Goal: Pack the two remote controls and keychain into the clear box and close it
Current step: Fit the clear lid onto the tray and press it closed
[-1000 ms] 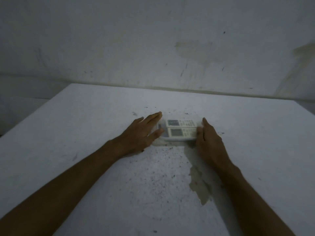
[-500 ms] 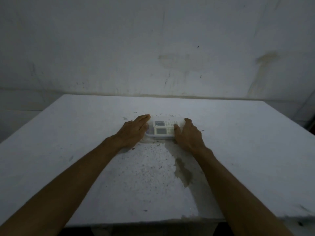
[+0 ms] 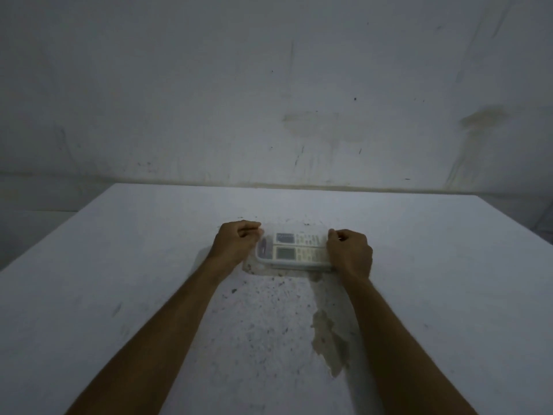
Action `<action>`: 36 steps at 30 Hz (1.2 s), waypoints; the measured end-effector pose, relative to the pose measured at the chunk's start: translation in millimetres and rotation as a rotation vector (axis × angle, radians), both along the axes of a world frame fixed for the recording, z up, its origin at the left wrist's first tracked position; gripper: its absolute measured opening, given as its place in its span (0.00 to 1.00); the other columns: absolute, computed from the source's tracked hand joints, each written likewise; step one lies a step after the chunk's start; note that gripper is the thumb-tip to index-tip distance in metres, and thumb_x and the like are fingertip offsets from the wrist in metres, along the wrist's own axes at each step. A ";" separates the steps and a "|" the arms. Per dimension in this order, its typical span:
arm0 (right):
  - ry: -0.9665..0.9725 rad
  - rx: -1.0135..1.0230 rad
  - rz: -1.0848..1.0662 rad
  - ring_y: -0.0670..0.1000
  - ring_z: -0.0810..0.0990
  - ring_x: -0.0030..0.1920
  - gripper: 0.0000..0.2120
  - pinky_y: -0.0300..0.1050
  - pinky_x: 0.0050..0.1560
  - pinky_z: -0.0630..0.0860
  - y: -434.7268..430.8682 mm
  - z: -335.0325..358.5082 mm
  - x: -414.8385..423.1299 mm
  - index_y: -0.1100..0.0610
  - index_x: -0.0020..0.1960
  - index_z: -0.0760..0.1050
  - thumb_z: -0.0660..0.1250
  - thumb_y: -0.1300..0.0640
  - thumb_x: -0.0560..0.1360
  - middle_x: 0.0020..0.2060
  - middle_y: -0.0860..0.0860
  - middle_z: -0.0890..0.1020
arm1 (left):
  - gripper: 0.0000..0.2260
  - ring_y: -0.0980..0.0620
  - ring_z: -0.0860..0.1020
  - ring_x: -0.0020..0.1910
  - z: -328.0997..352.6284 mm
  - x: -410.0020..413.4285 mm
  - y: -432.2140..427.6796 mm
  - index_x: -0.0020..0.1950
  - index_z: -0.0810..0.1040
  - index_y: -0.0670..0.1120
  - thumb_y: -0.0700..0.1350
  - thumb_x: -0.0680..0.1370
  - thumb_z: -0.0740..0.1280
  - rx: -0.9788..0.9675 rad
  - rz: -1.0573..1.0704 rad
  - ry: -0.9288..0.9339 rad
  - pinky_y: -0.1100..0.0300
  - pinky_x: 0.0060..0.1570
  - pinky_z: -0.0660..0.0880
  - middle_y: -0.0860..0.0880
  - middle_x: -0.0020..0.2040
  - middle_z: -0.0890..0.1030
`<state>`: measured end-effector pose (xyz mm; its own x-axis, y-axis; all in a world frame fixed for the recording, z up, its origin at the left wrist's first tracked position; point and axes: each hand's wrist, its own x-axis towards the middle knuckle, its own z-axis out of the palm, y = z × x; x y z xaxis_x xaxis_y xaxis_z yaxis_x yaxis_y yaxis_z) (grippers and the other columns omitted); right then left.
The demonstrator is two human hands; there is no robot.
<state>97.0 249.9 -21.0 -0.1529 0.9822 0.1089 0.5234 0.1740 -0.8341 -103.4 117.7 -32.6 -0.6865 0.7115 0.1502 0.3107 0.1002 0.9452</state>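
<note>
Fingers curled in on both my left hand (image 3: pixel 238 242) and right hand (image 3: pixel 349 253), gripping the short ends of the clear box (image 3: pixel 291 264) holding both remotes (image 3: pixel 294 246), mid-way across a scuffed white table (image 3: pixel 119 280), stained wall (image 3: pixel 269 100) behind the box, loads of bare tabletop either side.
</note>
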 end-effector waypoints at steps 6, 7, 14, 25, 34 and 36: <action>0.016 -0.434 0.169 0.55 0.79 0.32 0.13 0.43 0.30 0.74 38.8 31.6 14.4 0.64 0.46 0.83 0.74 0.53 0.71 0.41 0.58 0.86 | 0.16 0.62 0.78 0.52 12.5 0.6 0.4 0.66 0.81 0.43 0.44 0.79 0.73 -0.073 -0.030 -0.013 0.77 0.43 0.72 0.53 0.57 0.80; -0.015 -0.430 0.205 0.55 0.79 0.33 0.14 0.45 0.32 0.74 40.2 32.4 16.4 0.64 0.47 0.83 0.74 0.52 0.73 0.42 0.58 0.86 | 0.17 0.59 0.77 0.56 14.9 4.8 2.4 0.68 0.80 0.42 0.44 0.80 0.71 -0.099 -0.030 -0.024 0.74 0.49 0.72 0.53 0.59 0.77; 0.146 0.038 0.167 0.54 0.84 0.53 0.18 0.54 0.57 0.81 -1.2 1.4 17.4 0.50 0.62 0.83 0.64 0.41 0.80 0.54 0.51 0.86 | 0.07 0.51 0.82 0.46 13.7 34.0 9.6 0.57 0.83 0.48 0.48 0.84 0.66 0.059 0.105 -0.041 0.70 0.39 0.78 0.54 0.47 0.84; 0.515 -0.205 0.231 0.50 0.87 0.42 0.14 0.44 0.35 0.80 -10.2 5.8 14.4 0.50 0.50 0.80 0.69 0.40 0.77 0.44 0.49 0.88 | 0.16 0.51 0.85 0.36 17.6 56.5 15.2 0.48 0.85 0.46 0.59 0.73 0.76 0.033 0.089 -0.394 0.63 0.29 0.78 0.51 0.39 0.88; 0.485 -0.337 0.305 0.55 0.86 0.50 0.17 0.55 0.50 0.85 -6.2 13.8 23.6 0.54 0.60 0.79 0.64 0.42 0.81 0.52 0.51 0.86 | 0.19 0.49 0.86 0.33 27.4 51.1 24.5 0.47 0.86 0.43 0.58 0.71 0.79 0.012 0.101 -0.538 0.62 0.28 0.79 0.48 0.36 0.88; 0.458 -0.306 0.344 0.56 0.88 0.45 0.16 0.56 0.46 0.86 -3.1 12.1 27.3 0.54 0.62 0.77 0.63 0.43 0.83 0.51 0.53 0.86 | 0.19 0.46 0.85 0.39 28.7 46.4 35.5 0.49 0.86 0.41 0.57 0.73 0.77 0.019 0.146 -0.585 0.57 0.38 0.81 0.46 0.42 0.87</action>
<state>124.3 246.9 -8.9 -0.4688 0.8824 -0.0394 0.0602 -0.0126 -0.9981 -57.0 153.2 -3.9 -0.7492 0.6048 -0.2699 -0.2767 0.0844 0.9572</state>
